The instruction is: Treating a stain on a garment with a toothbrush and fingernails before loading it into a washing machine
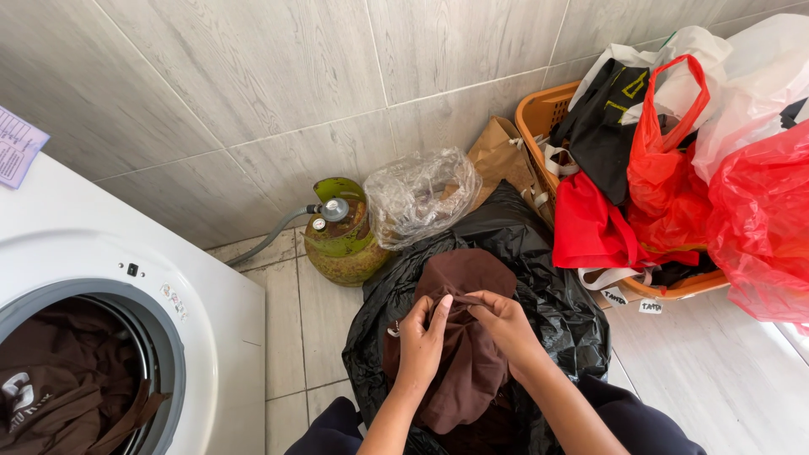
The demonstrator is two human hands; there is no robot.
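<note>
Two hands pinch one brown cloth (459,337) at its top edge, left hand (421,333) & right hand (506,324) side by side, both closed on it, cloth hanging long toward 6 o'clock over black bag (539,253), washer (101,337) at 9 o'clock.

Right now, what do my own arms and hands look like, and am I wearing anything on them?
Both forearms are bare as far as the picture shows, with no sleeves in view. The left hand and the right hand wear no gloves. A thin band or bracelet seems to sit at the left wrist, too small to make out. No rings or watch can be seen.
</note>
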